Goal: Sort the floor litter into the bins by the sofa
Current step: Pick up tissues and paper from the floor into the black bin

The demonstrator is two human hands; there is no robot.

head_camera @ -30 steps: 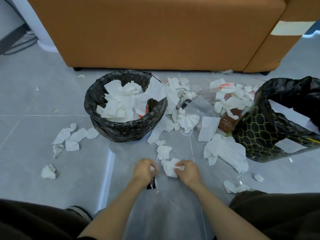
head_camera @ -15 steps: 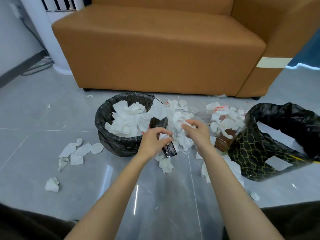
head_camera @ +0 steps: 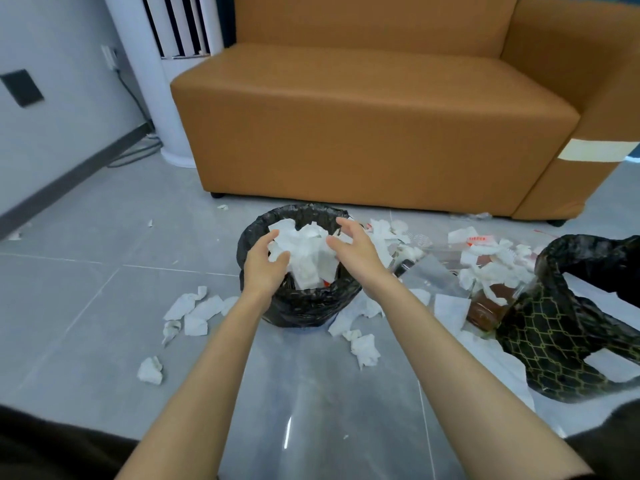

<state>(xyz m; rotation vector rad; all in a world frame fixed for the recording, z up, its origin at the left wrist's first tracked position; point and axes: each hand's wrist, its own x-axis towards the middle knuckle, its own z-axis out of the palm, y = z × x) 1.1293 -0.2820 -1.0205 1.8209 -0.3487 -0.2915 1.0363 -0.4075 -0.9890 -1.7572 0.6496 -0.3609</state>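
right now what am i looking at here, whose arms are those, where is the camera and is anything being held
No machine here: a person wears one camera on the head, looking forward and down, so the two bare arms are their own. The left hand and right hand hover open, fingers spread, over a black-lined bin heaped with white tissues; neither grips anything that I can see. More crumpled tissues lie on the grey tiled floor, with a second black-bagged bin at the right and a bottle of brown liquid beside it. An orange sofa stands behind.
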